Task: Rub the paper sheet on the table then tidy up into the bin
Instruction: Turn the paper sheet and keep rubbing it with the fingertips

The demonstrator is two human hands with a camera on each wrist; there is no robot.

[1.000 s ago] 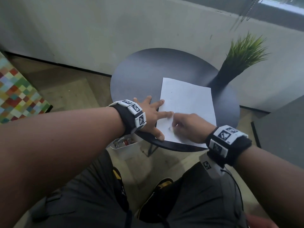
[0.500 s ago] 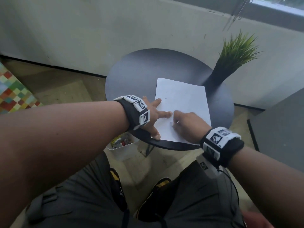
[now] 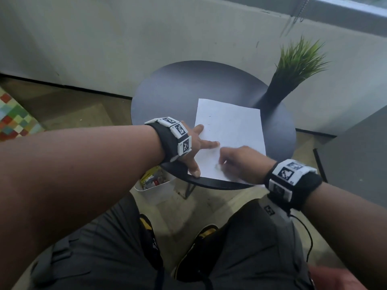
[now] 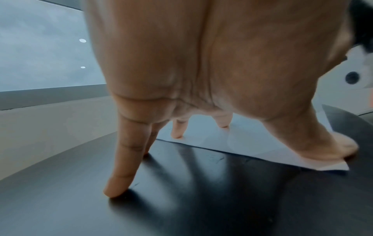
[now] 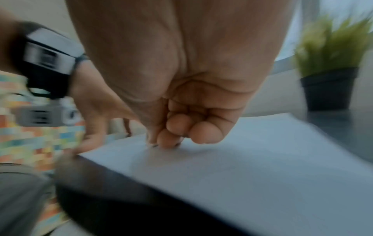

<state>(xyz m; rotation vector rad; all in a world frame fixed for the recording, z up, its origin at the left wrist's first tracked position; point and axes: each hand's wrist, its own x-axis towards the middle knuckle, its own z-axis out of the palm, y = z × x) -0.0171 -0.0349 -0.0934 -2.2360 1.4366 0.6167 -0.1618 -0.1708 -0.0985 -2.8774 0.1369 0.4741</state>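
A white paper sheet (image 3: 230, 126) lies on the round black table (image 3: 178, 91), its near edge at the table's rim. My left hand (image 3: 201, 155) is spread flat, with the thumb and two fingertips pressing the sheet's left edge (image 4: 212, 140) and the other fingers on the bare table (image 4: 181, 199). My right hand (image 3: 236, 162) is curled, its fingertips (image 5: 167, 142) pinched together and pressed down on the paper (image 5: 262, 159) near its front left corner. A small pale eraser (image 3: 217, 166) shows blurred under them.
A white bin (image 3: 159, 185) with scraps in it stands on the floor under the table's near left rim. A potted grass plant (image 3: 293, 70) sits on the table's far right. A grey cabinet (image 3: 356, 153) is at the right, a chequered rug (image 3: 14, 120) at the left.
My right hand has made short strokes over the front left part of the sheet and is blurred with motion. My left hand has kept pressing the sheet's edge.
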